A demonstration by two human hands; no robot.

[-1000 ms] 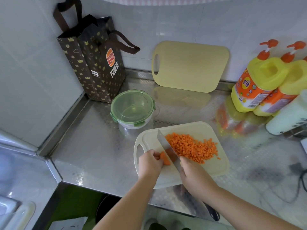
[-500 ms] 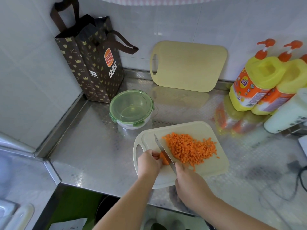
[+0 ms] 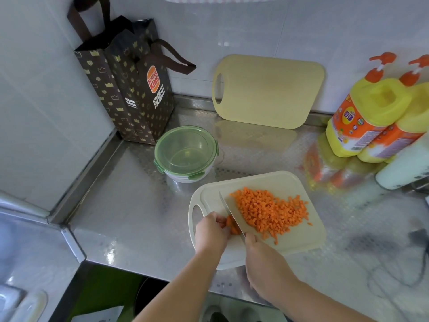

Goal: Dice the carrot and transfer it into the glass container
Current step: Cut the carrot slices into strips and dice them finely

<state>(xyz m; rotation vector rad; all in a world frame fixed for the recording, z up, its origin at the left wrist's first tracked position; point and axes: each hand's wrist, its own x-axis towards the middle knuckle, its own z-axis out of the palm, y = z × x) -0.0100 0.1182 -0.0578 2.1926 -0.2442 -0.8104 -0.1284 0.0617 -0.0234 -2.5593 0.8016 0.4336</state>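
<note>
Our left hand (image 3: 212, 231) pinches the carrot stub (image 3: 232, 227) on the cutting board (image 3: 301, 238), our right hand (image 3: 264, 263) grips the knife (image 3: 231, 213) beside the diced pile (image 3: 269, 211), lidded glass container (image 3: 185, 153) behind.

I see a steel counter (image 3: 130, 205) bearing a brown paper bag (image 3: 130, 94), a green-lidded glass container (image 3: 185, 153), a white cutting board (image 3: 278, 181), a leaning yellow board (image 3: 267, 91) and yellow detergent bottles (image 3: 369, 112).

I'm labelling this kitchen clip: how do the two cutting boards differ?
The yellow board leans against the wall; the cream board lies flat on the counter. The yellow board is bare; the cream board carries diced carrot. Both are rounded rectangles with a handle hole at the left end.
</note>
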